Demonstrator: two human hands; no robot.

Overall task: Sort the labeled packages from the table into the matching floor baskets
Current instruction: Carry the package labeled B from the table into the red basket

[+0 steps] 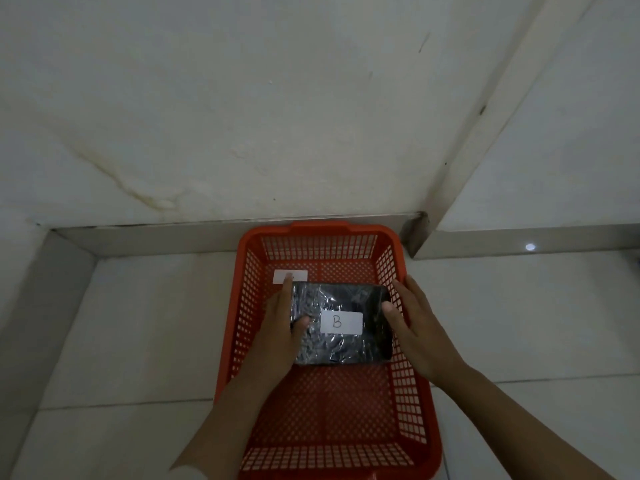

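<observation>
A black, shiny wrapped package with a white label marked "B" is inside the orange floor basket, over its far half. My left hand grips the package's left edge, thumb on top. Its right edge is held by my right hand, thumb on top too. Whether the package rests on the basket floor or hangs just above it, I cannot tell. A white label is stuck at the basket's far left floor, its letter hidden by my fingertip.
The basket stands on pale floor tiles against a white wall with a grey skirting. A wall corner juts out at the right, just behind the basket. No table or other basket is in view.
</observation>
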